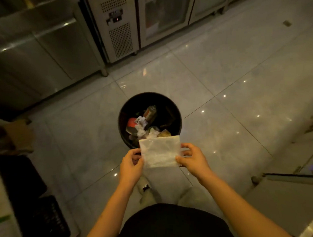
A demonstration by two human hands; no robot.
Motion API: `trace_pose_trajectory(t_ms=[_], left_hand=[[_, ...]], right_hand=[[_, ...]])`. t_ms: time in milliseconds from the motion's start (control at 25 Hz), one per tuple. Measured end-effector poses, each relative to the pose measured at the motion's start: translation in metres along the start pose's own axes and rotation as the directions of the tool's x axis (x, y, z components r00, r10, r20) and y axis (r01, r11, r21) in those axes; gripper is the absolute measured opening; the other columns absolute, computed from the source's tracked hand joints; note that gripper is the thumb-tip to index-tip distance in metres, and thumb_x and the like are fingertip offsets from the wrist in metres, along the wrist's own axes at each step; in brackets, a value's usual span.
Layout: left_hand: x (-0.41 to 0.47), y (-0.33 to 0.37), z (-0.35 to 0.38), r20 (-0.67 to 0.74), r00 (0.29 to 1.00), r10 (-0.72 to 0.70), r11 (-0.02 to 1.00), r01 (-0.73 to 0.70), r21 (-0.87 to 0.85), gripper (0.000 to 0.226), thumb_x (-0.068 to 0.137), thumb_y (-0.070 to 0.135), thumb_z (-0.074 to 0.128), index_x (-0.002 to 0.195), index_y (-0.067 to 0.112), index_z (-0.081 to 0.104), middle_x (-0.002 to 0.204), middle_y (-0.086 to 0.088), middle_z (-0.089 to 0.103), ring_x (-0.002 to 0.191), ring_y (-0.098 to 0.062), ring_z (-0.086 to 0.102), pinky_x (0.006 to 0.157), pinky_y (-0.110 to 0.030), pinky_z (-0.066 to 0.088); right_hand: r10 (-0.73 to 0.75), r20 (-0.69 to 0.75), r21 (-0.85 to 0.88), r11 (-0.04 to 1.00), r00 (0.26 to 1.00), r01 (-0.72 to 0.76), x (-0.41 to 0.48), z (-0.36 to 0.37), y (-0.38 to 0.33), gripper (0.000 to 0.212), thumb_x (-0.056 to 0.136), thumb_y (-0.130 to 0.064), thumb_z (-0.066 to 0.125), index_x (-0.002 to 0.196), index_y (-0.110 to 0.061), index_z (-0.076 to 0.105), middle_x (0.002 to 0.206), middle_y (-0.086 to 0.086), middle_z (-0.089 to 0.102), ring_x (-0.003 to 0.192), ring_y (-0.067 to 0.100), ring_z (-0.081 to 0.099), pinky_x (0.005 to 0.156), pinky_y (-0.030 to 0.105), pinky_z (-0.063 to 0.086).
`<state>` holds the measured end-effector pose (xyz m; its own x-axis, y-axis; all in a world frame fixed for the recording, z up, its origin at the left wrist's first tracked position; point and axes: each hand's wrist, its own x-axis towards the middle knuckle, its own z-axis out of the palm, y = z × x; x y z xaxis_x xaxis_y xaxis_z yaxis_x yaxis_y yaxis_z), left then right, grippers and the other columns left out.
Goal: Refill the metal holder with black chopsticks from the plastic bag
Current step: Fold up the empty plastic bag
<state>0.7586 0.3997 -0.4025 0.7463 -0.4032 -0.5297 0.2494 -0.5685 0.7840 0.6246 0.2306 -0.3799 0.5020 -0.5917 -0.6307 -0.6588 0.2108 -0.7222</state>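
Observation:
A flat, folded clear plastic bag (160, 151) is held between both hands just above the near rim of a round black trash bin (177, 110). My left hand (131, 165) pinches the bag's left edge. My right hand (192, 158) pinches its right edge with thumb on top. The bag looks flat, with no chopsticks visible inside. The bin holds mixed rubbish: a bottle, paper scraps, a red item. No metal holder and no black chopsticks are in view.
Stainless steel cabinets (39, 52) and a refrigeration unit (118, 26) line the far side of the glossy tiled floor (222, 78). A dark crate (43, 220) sits at the lower left. A steel counter edge (291, 178) is at the lower right. My feet stand just behind the bin.

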Motion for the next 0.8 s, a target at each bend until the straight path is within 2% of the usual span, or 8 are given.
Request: trace_pose_trajectory(t_ms=[160,240,320,400,520,600,680,800], left_hand=[[0.030,-0.016,-0.007,-0.085,0.983,-0.161,0.987,0.159,-0.033,0.019,0.085,0.006,0.067,0.092,0.019,0.056,0.090,0.001,0.064,0.086,-0.013,0.062,0.068,-0.022,0.049],[0.040,-0.020,-0.002,-0.107,0.972,-0.208,0.978,0.209,-0.006,0.019,0.084,0.007,0.069,0.085,0.021,0.056,0.087,0.003,0.064,0.086,-0.014,0.063,0.066,-0.020,0.047],[0.056,-0.024,0.008,-0.129,0.955,-0.267,0.962,0.271,0.021,0.015,0.084,0.009,0.070,0.084,0.021,0.059,0.087,0.002,0.066,0.088,-0.017,0.065,0.063,-0.019,0.046],[0.073,-0.026,0.020,-0.127,0.946,-0.299,0.951,0.307,0.044,0.010,0.087,0.011,0.067,0.093,0.018,0.064,0.096,-0.002,0.068,0.089,-0.017,0.064,0.059,-0.013,0.043],[0.101,-0.022,0.039,-0.066,0.947,-0.315,0.939,0.321,0.122,0.023,0.091,0.010,0.060,0.113,0.016,0.063,0.106,-0.004,0.064,0.083,-0.005,0.057,0.054,-0.009,0.044],[0.125,-0.016,0.055,-0.054,0.939,-0.340,0.927,0.345,0.151,0.031,0.092,0.011,0.058,0.122,0.014,0.060,0.111,-0.005,0.062,0.089,-0.005,0.057,0.064,-0.007,0.048],[0.152,-0.013,0.070,-0.038,0.925,-0.378,0.914,0.380,0.143,0.037,0.093,0.015,0.057,0.131,0.015,0.056,0.127,-0.009,0.060,0.108,-0.017,0.060,0.083,-0.022,0.052],[0.195,-0.012,0.090,-0.018,0.889,-0.458,0.873,0.453,0.180,0.044,0.095,0.019,0.055,0.138,0.015,0.051,0.135,-0.010,0.057,0.111,-0.023,0.060,0.081,-0.026,0.045]], right_hand=[[0.076,-0.001,-0.159,0.984,0.997,-0.075,0.041,0.033,-0.001,0.037,0.083,-0.009,0.071,0.114,-0.020,0.055,0.108,0.001,0.057,0.098,0.023,0.062,0.078,0.036,0.059],[0.089,0.000,-0.243,0.966,0.996,-0.086,0.060,0.039,0.003,0.034,0.082,-0.011,0.072,0.110,-0.022,0.055,0.104,-0.002,0.057,0.098,0.022,0.062,0.085,0.039,0.057],[0.097,0.026,-0.315,0.945,0.995,-0.084,0.087,0.041,0.007,0.032,0.082,-0.011,0.072,0.104,-0.025,0.053,0.100,-0.003,0.058,0.096,0.021,0.062,0.082,0.034,0.056],[0.095,0.071,-0.377,0.924,0.993,-0.061,0.116,0.042,0.011,0.031,0.082,-0.011,0.071,0.105,-0.024,0.054,0.098,-0.002,0.061,0.091,0.019,0.063,0.076,0.029,0.055],[0.054,0.148,-0.446,0.895,0.988,0.018,0.156,0.040,0.013,0.035,0.083,-0.013,0.068,0.115,-0.019,0.056,0.099,0.001,0.064,0.084,0.017,0.062,0.076,0.031,0.057],[0.039,0.186,-0.476,0.878,0.982,0.055,0.189,0.039,0.014,0.037,0.083,-0.013,0.064,0.119,-0.017,0.055,0.098,0.003,0.064,0.083,0.019,0.064,0.075,0.035,0.059],[0.034,0.183,-0.516,0.854,0.982,0.066,0.221,0.039,0.014,0.035,0.084,-0.015,0.061,0.118,-0.016,0.055,0.099,0.006,0.065,0.086,0.024,0.065,0.074,0.040,0.059],[0.073,0.174,-0.586,0.809,0.982,0.044,0.270,0.041,0.018,0.028,0.085,-0.017,0.056,0.113,-0.014,0.056,0.100,0.011,0.065,0.091,0.030,0.064,0.077,0.046,0.057]])
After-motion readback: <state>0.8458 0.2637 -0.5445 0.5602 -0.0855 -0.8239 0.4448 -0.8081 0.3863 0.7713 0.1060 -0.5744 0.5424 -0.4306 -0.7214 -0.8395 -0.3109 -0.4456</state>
